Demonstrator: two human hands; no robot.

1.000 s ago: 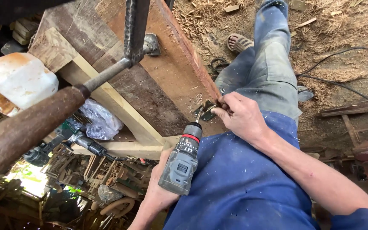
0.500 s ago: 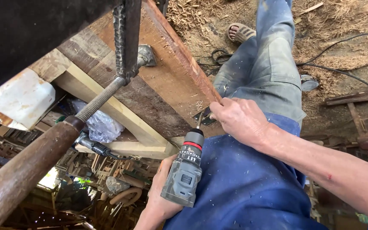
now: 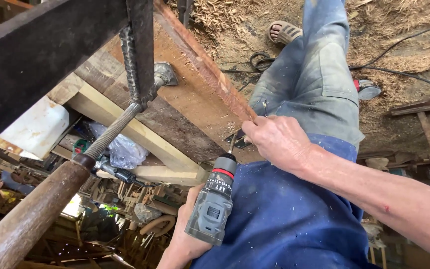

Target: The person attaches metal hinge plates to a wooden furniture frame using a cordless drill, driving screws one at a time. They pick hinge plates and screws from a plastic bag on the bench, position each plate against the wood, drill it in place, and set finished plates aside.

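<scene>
- One drill (image 3: 211, 206), gripped by the left hand (image 3: 185, 236), bit at the plank (image 3: 200, 94) edge.
- Right hand (image 3: 277, 142) pinches the bit.
- One clamp (image 3: 125, 107) holds the plank.

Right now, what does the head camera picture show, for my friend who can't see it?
A person's left hand holds a grey cordless drill against a reddish wooden board, while the right hand steadies something small at the bit. A big clamp with a wooden handle presses on the board.

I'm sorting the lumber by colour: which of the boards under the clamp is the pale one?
The pale yellowish beam running diagonally under the clamp screw; the wide plank above it is reddish-brown and weathered.
</scene>
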